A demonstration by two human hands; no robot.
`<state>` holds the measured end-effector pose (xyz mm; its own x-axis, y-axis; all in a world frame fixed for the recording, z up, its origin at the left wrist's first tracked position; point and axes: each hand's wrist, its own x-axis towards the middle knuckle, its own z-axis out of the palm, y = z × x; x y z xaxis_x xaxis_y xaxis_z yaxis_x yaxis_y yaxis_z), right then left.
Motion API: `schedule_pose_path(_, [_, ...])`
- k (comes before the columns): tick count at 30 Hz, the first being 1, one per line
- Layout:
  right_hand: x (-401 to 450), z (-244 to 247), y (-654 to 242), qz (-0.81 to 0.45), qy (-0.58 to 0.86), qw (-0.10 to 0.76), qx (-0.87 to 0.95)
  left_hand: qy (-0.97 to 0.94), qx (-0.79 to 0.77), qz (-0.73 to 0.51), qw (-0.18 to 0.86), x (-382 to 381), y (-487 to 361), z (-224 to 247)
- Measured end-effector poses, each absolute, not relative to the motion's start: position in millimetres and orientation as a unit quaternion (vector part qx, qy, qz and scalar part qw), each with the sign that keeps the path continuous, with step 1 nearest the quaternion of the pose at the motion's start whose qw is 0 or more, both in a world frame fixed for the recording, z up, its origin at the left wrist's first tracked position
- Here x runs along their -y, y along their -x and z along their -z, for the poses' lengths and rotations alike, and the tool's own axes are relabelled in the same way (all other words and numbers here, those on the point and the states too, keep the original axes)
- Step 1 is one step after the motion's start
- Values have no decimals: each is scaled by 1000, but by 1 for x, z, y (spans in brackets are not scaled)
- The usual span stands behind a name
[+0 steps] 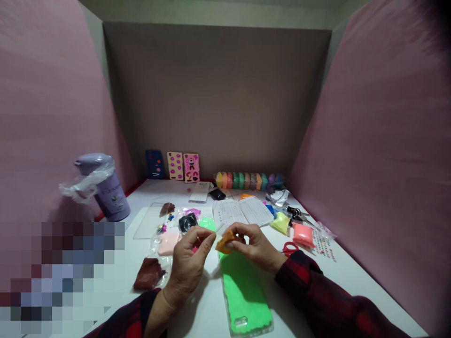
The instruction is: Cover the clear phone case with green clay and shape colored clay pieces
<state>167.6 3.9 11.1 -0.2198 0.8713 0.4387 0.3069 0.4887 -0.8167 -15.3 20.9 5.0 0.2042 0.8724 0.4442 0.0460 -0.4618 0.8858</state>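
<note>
Green covers the phone case (244, 286) at lower centre of the frame, its long axis running up and slightly left, cutout (241, 322) nearest you. Over its far end, your right hand (252, 245) pinches a mustard-coloured lump (223, 245); your left hand (188, 256) curls alongside, thumb and forefinger nearly meeting, anything between them unclear.

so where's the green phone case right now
In the head view, the green phone case lies at the bottom, right of centre, its far end by the right hand.
</note>
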Motion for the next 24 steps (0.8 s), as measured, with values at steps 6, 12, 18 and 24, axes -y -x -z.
schedule_pose_path(6, [-4,-10,-168,-304,408,472,720,-686,-334,-533,367,-21,16,-4])
schedule_pose_path(12, [-4,-9,-168,-305,408,471,720,-692,-335,-530,359,-21,17,-4])
schedule_pose_path(18, [-4,-11,-167,-302,410,470,721,-695,-342,-532,341,-21,18,-5])
schedule_pose_path(24, [-4,-11,-167,-296,414,470,720,-705,-330,-540,320,-22,17,-6])
